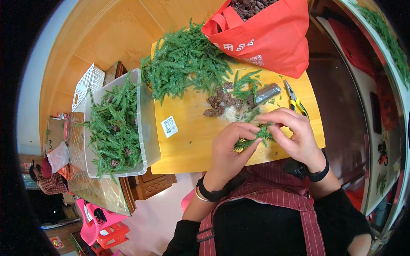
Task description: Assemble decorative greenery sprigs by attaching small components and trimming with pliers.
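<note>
Close together over the front of the yellow table (192, 145), my two hands hold one small green artificial pine sprig (263, 133). My left hand (232, 143) grips its lower left part between thumb and fingers. The fingers of my right hand (288, 130) are closed on its upper right end. Just beyond lie several brown pine cones (220, 100) and a loose pine sprig (247, 83). A dark roll in shiny wrap (267, 94) rests beside the cones. Pliers with yellow and black handles (295, 99) lie beyond my right hand.
A large heap of green pine sprigs (183, 64) covers the far left of the table. Behind it leans a red bag (269, 38) of pine cones. At left stands a clear plastic bin (147, 128) full of sprigs with cones. A white label (169, 126) lies near it.
</note>
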